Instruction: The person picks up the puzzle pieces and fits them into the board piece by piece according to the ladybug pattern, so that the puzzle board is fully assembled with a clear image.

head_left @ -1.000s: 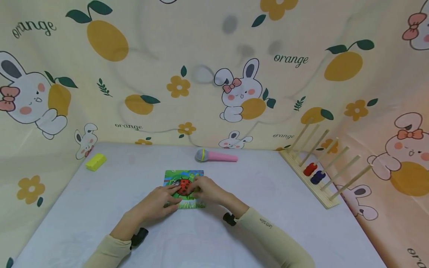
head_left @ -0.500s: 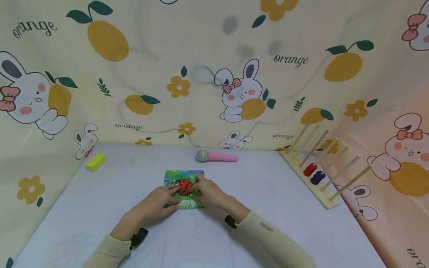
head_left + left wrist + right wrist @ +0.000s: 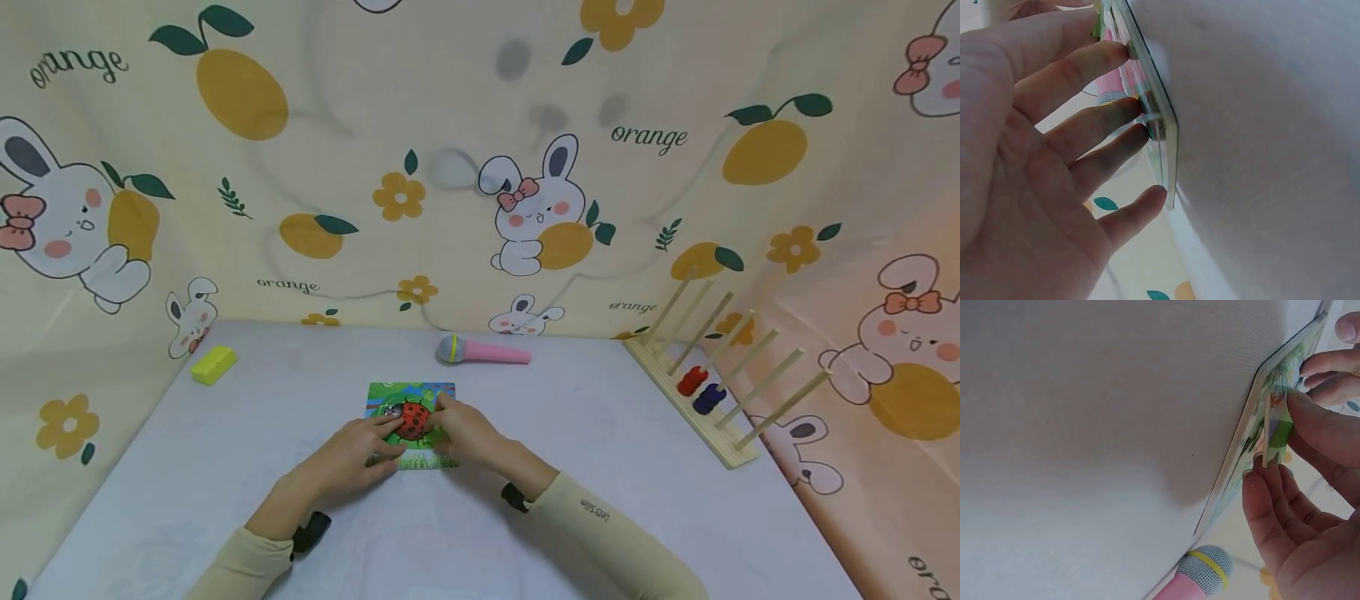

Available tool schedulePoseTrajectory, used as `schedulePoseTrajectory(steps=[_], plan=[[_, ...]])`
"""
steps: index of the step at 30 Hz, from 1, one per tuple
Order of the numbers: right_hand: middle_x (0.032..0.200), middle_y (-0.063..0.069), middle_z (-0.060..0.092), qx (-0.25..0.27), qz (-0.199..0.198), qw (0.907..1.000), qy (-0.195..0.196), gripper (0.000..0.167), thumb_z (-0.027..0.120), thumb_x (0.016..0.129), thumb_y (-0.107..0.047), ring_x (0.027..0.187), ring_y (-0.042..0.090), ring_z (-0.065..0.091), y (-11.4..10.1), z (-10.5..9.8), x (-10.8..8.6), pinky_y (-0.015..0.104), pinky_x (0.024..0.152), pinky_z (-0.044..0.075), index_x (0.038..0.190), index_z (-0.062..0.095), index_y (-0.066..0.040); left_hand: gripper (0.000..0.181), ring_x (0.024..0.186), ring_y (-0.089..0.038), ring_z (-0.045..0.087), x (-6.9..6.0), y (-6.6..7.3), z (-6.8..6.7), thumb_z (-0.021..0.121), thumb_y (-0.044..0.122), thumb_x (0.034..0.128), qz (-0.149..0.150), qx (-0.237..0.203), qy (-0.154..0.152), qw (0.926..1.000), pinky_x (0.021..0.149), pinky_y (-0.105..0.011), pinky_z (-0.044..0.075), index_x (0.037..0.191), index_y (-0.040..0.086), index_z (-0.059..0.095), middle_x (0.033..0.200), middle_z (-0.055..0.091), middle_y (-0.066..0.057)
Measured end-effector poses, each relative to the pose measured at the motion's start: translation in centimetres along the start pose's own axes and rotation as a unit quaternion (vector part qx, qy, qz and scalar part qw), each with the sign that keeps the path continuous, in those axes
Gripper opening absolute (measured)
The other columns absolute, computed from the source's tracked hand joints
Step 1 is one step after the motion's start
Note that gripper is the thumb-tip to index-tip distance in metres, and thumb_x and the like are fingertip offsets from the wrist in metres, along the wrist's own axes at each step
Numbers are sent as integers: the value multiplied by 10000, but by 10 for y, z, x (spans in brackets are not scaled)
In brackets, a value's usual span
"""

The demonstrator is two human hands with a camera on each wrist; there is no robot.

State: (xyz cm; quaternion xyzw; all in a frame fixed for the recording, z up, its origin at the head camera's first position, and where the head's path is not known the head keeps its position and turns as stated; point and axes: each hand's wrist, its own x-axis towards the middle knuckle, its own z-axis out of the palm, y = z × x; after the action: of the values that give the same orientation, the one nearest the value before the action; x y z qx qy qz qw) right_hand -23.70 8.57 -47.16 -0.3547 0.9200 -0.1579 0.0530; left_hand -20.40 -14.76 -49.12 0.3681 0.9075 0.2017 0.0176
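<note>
A square ladybug jigsaw puzzle [image 3: 427,460] lies flat on the white table, with a printed grass strip along its near edge. My left hand [image 3: 352,450] rests its fingertips on the puzzle's left side; in the left wrist view those fingers [image 3: 1094,125] look extended and spread. At the right side of the picture, my right hand [image 3: 472,432] pinches a small puzzle piece [image 3: 1280,428] between thumb and fingers. The right wrist view has this piece tilted up from the board, its pale edge visible. Both hands cover parts of the picture.
Behind the puzzle lies a pink toy microphone [image 3: 495,351]. A yellow block [image 3: 214,365] sits at the far left. On the right stands a wooden peg rack [image 3: 731,452] bearing red beads [image 3: 692,381] and dark blue beads [image 3: 709,398]. A printed cloth [image 3: 450,100] hangs behind the table.
My right hand has shifted slightly at the puzzle's right side, its fingers changing position a little. The left hand stays in place on the board.
</note>
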Motion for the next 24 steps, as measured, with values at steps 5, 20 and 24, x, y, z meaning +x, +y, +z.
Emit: schedulePoseTrajectory(steps=[5,20,24], plan=[[999,3,531,-46,58,10000,26,283,861,782,-107,786,77,510,-2,0,0,182,680,471,1051,777,-84,256,1337,-430,465,0,-1,1,700,221,938,33,1,18,10000,1038,-611,401,1144,81,760,1403,540,-243],[904,-6,562,-330,176,9993,-47,309,870,778,-186,694,74,460,-4,2,1,208,596,401,1059,787,-89,257,1342,-429,459,-1,0,1,697,228,942,-13,-10,27,10000,1047,-607,395,1144,83,759,1412,536,-233],[858,-20,645,-503,44,9987,-52,292,875,772,-187,698,73,511,-4,5,3,233,626,434,1036,788,-95,248,1327,-434,474,-1,1,0,703,211,936,81,-23,69,9999,1027,-610,413,1132,71,764,1393,547,-246]])
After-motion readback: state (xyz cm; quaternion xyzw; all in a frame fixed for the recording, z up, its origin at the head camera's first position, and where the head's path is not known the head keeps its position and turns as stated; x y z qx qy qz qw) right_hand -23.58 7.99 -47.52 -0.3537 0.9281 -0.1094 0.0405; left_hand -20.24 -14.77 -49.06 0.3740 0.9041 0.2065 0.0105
